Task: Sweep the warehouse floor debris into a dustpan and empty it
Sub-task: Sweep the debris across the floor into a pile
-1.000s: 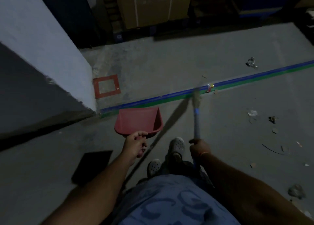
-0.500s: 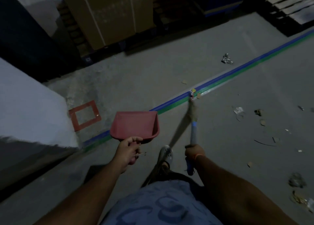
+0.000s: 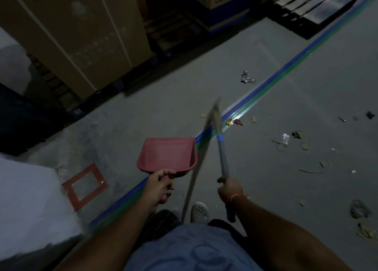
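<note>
The left hand (image 3: 161, 185) curls round the handle of a red dustpan (image 3: 167, 155), which is held above the grey floor (image 3: 286, 188) with its open mouth pointing away from the person; the right hand (image 3: 230, 188) grips the shaft of a broom (image 3: 222, 156), whose blue lower end sticks out below the fist and whose blurred head reaches up toward the blue and green line (image 3: 272, 80) painted across the floor. A small red and yellow scrap (image 3: 233, 122) lies just beside that line, near the broom head; a crumpled silver wrapper (image 3: 247, 79) sits on the far side of the line, well apart from it. More debris (image 3: 286, 139) is scattered to the right (a clear wrapper, dry leaves, a thin curved strip, all dim in this light), and a darker clump (image 3: 360, 209) lies near the right edge. A red square outline (image 3: 84, 185) marks the floor to the left of the dustpan, beside a pale wall (image 3: 26, 199). Large cardboard boxes (image 3: 77, 35) stand at the top left, a dark pallet (image 3: 317, 4) at the top right. One white shoe (image 3: 199, 211) shows between the forearms.
</note>
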`<state>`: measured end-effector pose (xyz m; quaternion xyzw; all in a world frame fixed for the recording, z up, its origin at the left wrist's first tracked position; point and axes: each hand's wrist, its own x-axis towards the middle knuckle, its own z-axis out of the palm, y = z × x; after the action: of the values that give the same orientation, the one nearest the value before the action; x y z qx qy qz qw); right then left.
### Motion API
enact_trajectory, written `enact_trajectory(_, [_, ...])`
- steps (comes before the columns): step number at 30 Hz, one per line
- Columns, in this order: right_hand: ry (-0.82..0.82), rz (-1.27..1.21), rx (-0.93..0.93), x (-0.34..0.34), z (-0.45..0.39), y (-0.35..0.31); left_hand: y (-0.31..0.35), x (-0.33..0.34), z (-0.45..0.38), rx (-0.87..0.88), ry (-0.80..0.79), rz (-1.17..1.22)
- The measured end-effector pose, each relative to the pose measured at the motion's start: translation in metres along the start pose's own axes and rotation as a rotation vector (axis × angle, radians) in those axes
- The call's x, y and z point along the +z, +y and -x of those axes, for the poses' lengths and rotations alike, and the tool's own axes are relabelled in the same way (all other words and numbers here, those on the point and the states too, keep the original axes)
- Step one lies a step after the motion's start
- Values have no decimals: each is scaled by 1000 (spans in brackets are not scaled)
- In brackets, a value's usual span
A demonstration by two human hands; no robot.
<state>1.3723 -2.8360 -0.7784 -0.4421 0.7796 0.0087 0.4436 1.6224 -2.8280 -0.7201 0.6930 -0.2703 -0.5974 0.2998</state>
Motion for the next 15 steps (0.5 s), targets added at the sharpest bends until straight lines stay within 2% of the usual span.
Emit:
enact_trajectory(4, [-103,-1,-85,5,-22,-54,30,1,-31,-10,-42,-23])
enact_trajectory(8, [-139,-94,-21,13,-48,-92,54,-5,-71,-27,-90,-55])
enact_trajectory(15, [51,-335,258,-24,-106,-107,117,-29,-152,-30,-142,-93])
